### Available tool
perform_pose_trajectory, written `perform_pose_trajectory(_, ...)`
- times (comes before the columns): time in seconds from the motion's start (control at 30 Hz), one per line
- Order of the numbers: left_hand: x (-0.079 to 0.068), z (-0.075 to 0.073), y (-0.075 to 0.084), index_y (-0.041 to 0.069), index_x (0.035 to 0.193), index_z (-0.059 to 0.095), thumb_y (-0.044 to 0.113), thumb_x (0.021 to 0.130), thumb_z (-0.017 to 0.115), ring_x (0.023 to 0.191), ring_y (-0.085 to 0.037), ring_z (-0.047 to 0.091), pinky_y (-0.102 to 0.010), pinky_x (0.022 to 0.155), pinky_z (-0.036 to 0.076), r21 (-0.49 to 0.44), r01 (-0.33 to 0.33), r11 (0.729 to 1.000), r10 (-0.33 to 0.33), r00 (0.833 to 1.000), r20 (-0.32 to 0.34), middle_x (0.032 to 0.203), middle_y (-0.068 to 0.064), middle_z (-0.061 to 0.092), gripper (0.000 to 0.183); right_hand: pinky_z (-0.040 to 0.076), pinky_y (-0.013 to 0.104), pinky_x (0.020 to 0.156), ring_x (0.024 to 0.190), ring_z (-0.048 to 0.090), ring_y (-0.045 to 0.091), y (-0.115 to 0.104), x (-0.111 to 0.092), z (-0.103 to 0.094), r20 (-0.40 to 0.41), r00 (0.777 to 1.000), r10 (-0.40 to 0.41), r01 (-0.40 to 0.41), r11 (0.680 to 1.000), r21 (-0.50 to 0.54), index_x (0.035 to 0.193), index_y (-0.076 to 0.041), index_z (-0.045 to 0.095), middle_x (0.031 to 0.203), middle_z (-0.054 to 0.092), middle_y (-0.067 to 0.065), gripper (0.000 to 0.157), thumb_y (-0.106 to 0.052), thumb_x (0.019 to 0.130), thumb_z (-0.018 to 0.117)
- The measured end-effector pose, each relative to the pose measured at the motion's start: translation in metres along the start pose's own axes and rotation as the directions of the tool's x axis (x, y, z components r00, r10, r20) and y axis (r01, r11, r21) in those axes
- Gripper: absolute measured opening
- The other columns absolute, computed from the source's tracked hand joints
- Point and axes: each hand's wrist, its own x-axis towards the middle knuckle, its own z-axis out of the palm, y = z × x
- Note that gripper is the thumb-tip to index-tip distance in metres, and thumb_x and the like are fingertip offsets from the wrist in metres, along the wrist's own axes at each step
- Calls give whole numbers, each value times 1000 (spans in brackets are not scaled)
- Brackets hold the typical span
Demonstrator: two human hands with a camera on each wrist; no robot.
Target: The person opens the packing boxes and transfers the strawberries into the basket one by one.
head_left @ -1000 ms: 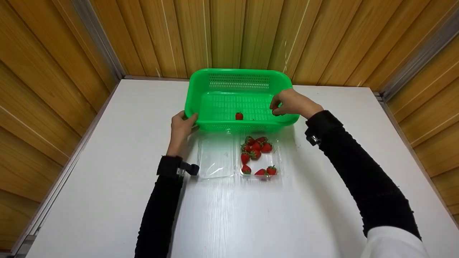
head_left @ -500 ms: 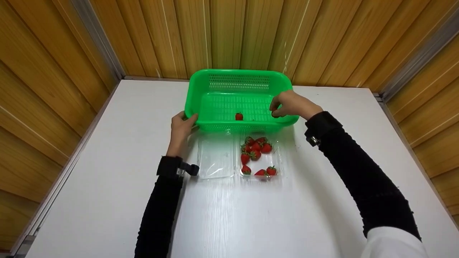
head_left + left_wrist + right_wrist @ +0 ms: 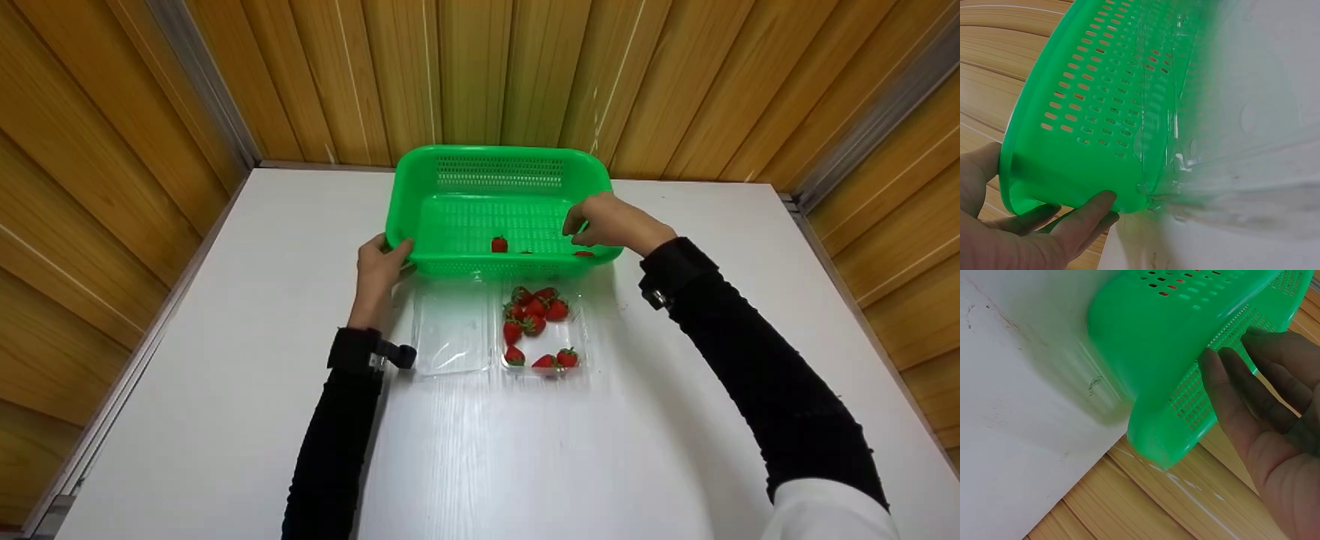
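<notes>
The green perforated plastic basket (image 3: 480,259) stands at the back of the table. My left hand (image 3: 379,271) grips its front left corner, thumb over the rim and fingers against the outer wall (image 3: 1072,180) in the left wrist view. Over the basket's right end is my right hand (image 3: 616,223); its thumb and fingers are apart with nothing between them in the right wrist view. Just below it lies a strawberry (image 3: 583,253), partly hidden by the front rim. Another strawberry (image 3: 499,244) sits near the middle of the basket's front side.
In front of the basket lies an unfolded clear plastic clamshell box. Several strawberries (image 3: 534,324) are in its right half, and its left half, the lid (image 3: 453,337), lies flat on the white table (image 3: 480,465). Wood-panelled walls (image 3: 480,75) rise behind and at both sides.
My right hand has let go of the strawberry, which now lies in the basket's front right part. Its fingers have spread. The left hand keeps its grip on the basket.
</notes>
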Motion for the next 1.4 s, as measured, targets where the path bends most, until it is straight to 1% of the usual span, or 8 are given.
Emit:
perform_pose_trajectory(0.23,0,0,-1,-7,140,51,17,103,61,114,-32,64,-39,98,57,20,12,1000,-12,1000,2,128,-23,60,45,60,43,83,96,70,29,-18,-13,4,-64,997,-52,48,996,-70,110,3,75,108,74,18,20,1,90,72)
perform_pose_trajectory(0.43,0,0,1,-9,141,49,16,103,61,118,-36,62,-41,99,56,-15,12,1000,-12,1000,3,131,-27,58,48,62,43,81,93,72,30,-45,-30,17,-72,979,-192,185,979,-89,106,3,75,106,74,18,19,7,90,65)
perform_pose_trajectory(0.57,-1,0,1,-10,142,48,16,102,61,121,-39,61,-41,100,55,-31,9,999,-9,1000,6,132,-28,57,49,61,38,74,85,69,25,-62,-47,39,6,957,-289,288,952,-102,99,2,75,94,74,13,15,8,88,69)
perform_pose_trajectory(0.7,-2,1,2,-10,142,48,16,102,61,122,-39,60,-42,102,55,-47,2,999,-1,1000,14,134,-30,55,49,60,30,71,81,66,19,-71,-59,63,148,929,-338,351,934,-71,99,-2,76,88,73,6,13,2,87,77)
perform_pose_trajectory(0.83,-2,1,1,-11,141,48,16,102,61,121,-38,60,-43,102,55,-48,-5,999,5,1000,15,135,-31,54,49,61,29,76,87,70,19,-72,-63,82,262,911,-317,335,942,-24,105,-3,77,96,76,8,19,-1,87,79)
perform_pose_trajectory(0.97,-2,1,-1,-10,141,49,16,102,61,119,-37,62,-41,100,56,-38,-4,999,4,1000,4,134,-30,55,48,60,28,75,85,68,16,-72,-62,92,329,904,-273,293,956,-12,103,-3,77,93,76,8,14,-4,89,78)
perform_pose_trajectory(1.2,-2,3,0,-9,140,51,16,102,61,118,-36,62,-39,98,57,-26,2,1000,-3,1000,-14,134,-29,56,47,50,19,59,69,56,7,-73,-54,100,403,889,-219,235,972,9,93,-6,76,79,67,-3,1,-6,92,75)
perform_pose_trajectory(1.4,-2,2,1,-9,139,51,16,102,61,118,-37,62,-41,98,57,-39,13,999,-14,1000,-15,133,-29,57,46,41,17,52,61,48,6,-76,-51,105,407,886,-223,245,970,-2,90,-7,75,70,58,-7,6,-2,92,72)
